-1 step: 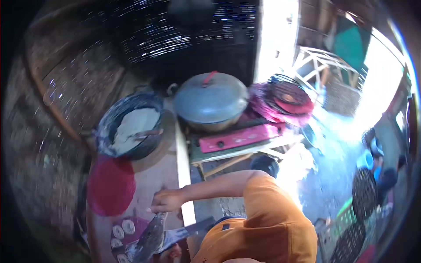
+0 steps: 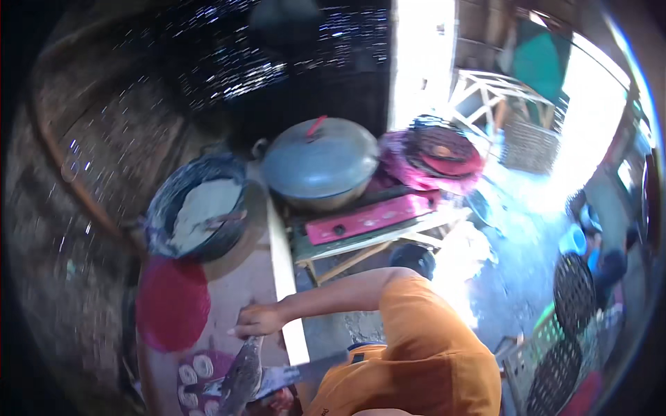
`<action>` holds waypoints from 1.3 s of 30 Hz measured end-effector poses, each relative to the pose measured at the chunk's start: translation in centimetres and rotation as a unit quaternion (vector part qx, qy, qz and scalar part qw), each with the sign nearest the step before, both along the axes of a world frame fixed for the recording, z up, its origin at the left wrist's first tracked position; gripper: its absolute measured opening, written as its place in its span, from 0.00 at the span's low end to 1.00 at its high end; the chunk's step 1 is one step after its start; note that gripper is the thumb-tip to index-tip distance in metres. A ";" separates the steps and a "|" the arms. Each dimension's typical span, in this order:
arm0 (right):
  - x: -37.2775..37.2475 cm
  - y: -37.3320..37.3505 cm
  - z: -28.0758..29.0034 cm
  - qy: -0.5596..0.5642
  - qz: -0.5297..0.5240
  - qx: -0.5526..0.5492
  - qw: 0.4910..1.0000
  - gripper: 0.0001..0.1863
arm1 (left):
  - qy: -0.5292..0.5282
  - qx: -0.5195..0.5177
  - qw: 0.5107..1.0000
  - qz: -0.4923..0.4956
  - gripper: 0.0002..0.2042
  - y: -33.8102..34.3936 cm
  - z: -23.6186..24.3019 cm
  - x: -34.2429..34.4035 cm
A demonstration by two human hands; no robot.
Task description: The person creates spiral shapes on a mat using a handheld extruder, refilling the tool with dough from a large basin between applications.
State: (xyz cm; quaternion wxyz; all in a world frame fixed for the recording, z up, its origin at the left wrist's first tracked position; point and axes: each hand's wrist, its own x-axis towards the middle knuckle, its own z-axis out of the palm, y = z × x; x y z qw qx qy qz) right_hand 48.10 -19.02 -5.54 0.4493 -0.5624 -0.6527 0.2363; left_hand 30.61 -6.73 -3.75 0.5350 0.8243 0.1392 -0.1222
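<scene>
Right hand (image 2: 258,322): fingers curled round the upper end of a long, dark-grey tapered tool (image 2: 243,374), seemingly for leverage.
Left hand (image 2: 281,401): mostly hidden; grip cannot be told.
Tool position: slanting over white coiled rounds (image 2: 202,366) on the pale flat worktop (image 2: 236,284).
Right forearm (image 2: 326,295): stretched leftward, knuckles up.
</scene>
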 end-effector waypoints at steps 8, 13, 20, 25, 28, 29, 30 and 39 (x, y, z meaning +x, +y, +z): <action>-10.0 -3.8 18.0 -0.210 0.103 0.275 0.933 0.27 | -0.042 0.032 0.968 -0.244 0.20 -4.2 3.5 4.0; -12.6 -3.3 22.2 -0.159 0.055 -0.108 0.980 0.20 | -0.106 0.006 0.960 -0.260 0.18 -0.6 4.2 1.6; -3.5 -7.3 23.3 -0.343 -0.359 0.274 0.824 0.25 | -0.283 0.200 0.934 -0.093 0.16 5.6 3.5 -1.1; 2.1 -5.1 22.7 0.224 -0.322 0.578 0.715 0.19 | -0.402 -0.368 0.817 0.189 0.11 7.2 2.3 0.6; 4.4 2.5 18.9 0.426 -0.391 0.553 0.600 0.15 | -0.584 -0.372 0.674 0.256 0.16 5.0 8.6 4.7; 4.8 4.9 16.9 0.409 -0.335 0.522 0.669 0.15 | -0.620 -0.356 0.633 0.298 0.15 4.9 10.4 5.2; 5.2 6.6 15.7 0.507 -0.260 0.420 0.707 0.19 | -0.661 -0.333 0.618 0.265 0.15 6.4 11.1 4.6; 26.5 10.3 6.4 -0.515 -0.249 -0.304 0.762 0.13 | -0.424 0.102 0.689 0.578 0.21 13.4 10.6 5.1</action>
